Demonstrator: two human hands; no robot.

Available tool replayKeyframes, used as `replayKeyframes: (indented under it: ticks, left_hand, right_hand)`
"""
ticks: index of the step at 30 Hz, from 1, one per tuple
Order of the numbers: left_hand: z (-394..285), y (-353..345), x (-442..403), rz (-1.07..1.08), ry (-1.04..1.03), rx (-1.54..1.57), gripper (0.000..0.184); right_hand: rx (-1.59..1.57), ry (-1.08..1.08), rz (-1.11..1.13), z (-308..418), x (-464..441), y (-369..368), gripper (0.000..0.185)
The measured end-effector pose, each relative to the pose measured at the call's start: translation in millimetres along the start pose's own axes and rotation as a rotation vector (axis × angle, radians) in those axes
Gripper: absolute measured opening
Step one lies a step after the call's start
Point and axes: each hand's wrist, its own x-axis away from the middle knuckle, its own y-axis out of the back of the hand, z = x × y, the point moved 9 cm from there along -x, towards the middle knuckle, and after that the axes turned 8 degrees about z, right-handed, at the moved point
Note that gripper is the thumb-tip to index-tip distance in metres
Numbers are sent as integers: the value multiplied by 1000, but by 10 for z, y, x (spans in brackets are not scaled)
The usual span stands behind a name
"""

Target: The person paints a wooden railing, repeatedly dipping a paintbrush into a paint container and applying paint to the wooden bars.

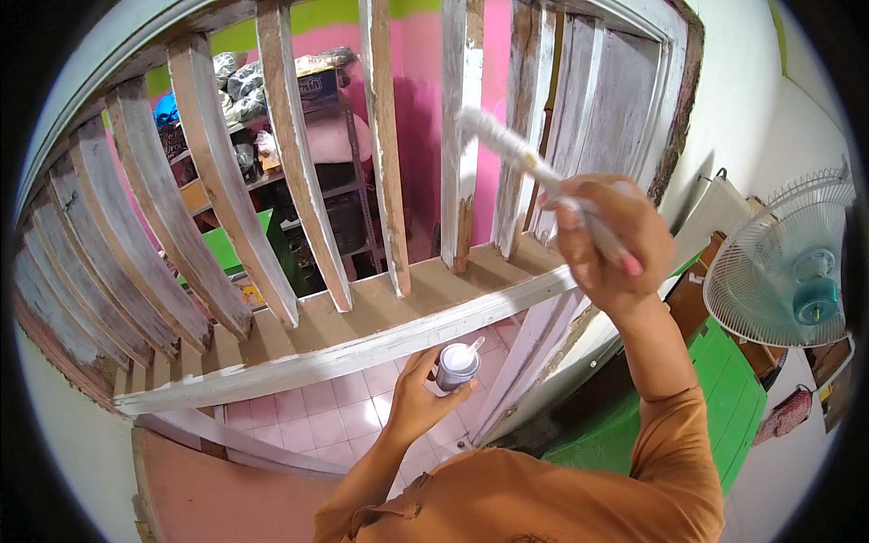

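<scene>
My right hand [620, 240] is closed around the handle of a paintbrush [534, 167], its bristles coated in white. The brush tip lies at a wooden slat [459, 195] that is partly white and partly bare brown; whether it touches the wood I cannot tell. Below the slatted frame, my left hand [418, 398] grips a small jar of white paint [457, 364]. A pale stick or spoon [474, 346] leans inside the jar. More upright slats [312, 181], streaked with thin white, stand to the left above a dusty wooden ledge [362, 308].
A wire-caged fan [780, 262] hangs at the right, above a green panel [724, 398]. Behind the slats stands a loaded shelf [339, 149] before a pink wall [416, 118]. Pink floor tiles [308, 412] show below. The frame's white lower beam [362, 348] juts toward me.
</scene>
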Motion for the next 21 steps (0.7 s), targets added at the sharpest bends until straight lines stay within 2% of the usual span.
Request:
replayKeyframes:
  ticks: [1,5,7,9,11,13,16,21]
  left_hand:
    - [21,-3,5,17,25,-8,58]
    - [16,-5,-4,-5,-12,-13,59]
    - [-14,-7,-7,-1,-1,-15,59]
    - [5,-4,-2,5,10,-13,58]
    - [37,-4,10,2,2,1,58]
    - [40,15,7,5,16,-19,57]
    - [91,20,30,13,35,-47,57]
    - [78,8,32,17,39,-51,55]
  right_hand:
    - [-38,4,-16,-19,-50,23,32]
    - [157,130,-137,-139,-383,74,32]
    - [163,75,-82,-236,-422,-33,31]
    - [161,144,-91,-77,-322,-33,29]
    - [89,10,1,-81,-205,-26,28]
    - [28,33,-67,-118,-260,57,27]
    - [101,65,-154,-226,-504,90,28]
    - [149,31,-65,-198,-470,10,30]
